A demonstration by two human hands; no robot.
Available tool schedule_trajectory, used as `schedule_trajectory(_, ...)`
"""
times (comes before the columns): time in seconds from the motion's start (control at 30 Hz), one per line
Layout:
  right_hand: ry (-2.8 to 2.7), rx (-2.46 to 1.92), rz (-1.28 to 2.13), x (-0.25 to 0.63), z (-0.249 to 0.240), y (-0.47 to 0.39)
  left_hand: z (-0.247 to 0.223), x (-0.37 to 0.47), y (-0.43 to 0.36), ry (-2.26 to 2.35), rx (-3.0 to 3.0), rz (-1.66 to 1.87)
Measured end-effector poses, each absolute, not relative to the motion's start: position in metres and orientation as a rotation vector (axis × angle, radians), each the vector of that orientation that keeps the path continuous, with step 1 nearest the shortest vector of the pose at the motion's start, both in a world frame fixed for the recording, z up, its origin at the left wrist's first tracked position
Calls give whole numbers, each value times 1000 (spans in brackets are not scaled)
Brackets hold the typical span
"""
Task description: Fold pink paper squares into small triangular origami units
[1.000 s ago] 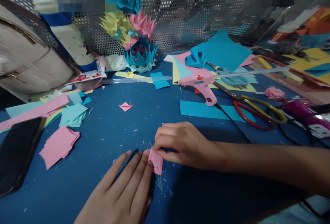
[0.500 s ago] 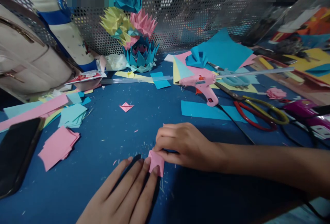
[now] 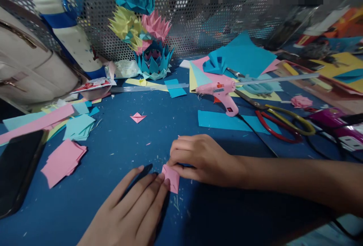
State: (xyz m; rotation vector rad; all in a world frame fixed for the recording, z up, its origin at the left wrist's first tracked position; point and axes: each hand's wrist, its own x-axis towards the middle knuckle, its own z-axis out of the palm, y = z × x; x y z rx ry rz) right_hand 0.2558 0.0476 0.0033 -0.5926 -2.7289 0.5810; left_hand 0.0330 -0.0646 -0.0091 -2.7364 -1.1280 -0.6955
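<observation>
A small folded pink paper square point(image 3: 172, 180) lies on the blue table between my hands. My left hand point(image 3: 133, 204) is stretched flat, its fingertips resting on the paper's left edge. My right hand point(image 3: 198, 161) has its fingers curled and pinches the paper's upper corner against the table; the fingertips are partly hidden. Farther up sits a small folded pink paper piece point(image 3: 138, 117). To the left lie a stack of pink paper squares point(image 3: 64, 162) and a stack of light blue squares point(image 3: 79, 126).
A pink glue gun point(image 3: 219, 92) with a cord and scissors point(image 3: 279, 119) lie beyond my right hand. Folded paper flowers point(image 3: 154, 62) stand at the back beside a white and blue bottle point(image 3: 70, 38). A black phone point(image 3: 18, 170) is at far left.
My left hand's fingers have slid slightly left on the paper, with the forefinger drawn back from its middle. My right hand keeps its pinch at the upper corner.
</observation>
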Motion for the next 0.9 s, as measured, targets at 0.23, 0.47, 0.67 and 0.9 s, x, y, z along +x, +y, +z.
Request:
schedule_trajectory(0.23, -2738, -575, 565, 256, 2, 48, -11, 39, -69, -1141, -2641, -673)
schedule_trajectory(0.47, -2721, -583, 577, 256, 3, 47, -7, 37, -70, -1163, -2681, -597)
schedule_trajectory(0.67, -2700, -594, 567, 256, 3, 47, -2, 36, -64, -1146, -2748, -573)
schedule_trajectory(0.9, -2688, -431, 448, 263, 1, 51, -6, 30, -64, -1172, -2773, -653)
